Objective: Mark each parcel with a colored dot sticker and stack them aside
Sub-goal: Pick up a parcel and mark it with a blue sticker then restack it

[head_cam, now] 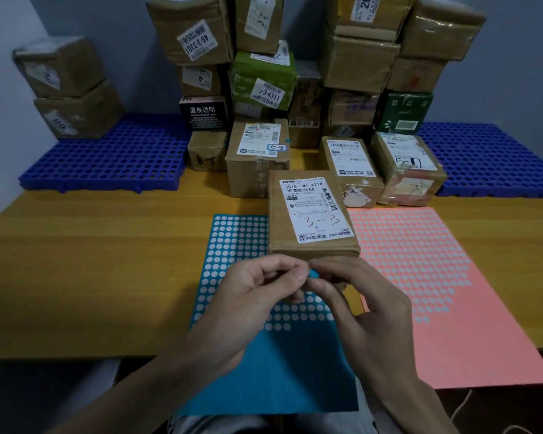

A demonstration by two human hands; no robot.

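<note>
Table [76, 261]: hands [248, 296] [367, 308] half-hide pinched blue sticker [313, 275].

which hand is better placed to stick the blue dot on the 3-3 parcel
Right, probably: the right hand has the blue dot sticker at its fingertips, just in front of the 3-3 parcel. The left hand sits farther aside, over the blue sheet.

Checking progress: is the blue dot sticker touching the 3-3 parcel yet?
Cannot tell. Head view: the blue dot sticker overlaps the near face of the 3-3 parcel; no gap or contact shows.
</note>
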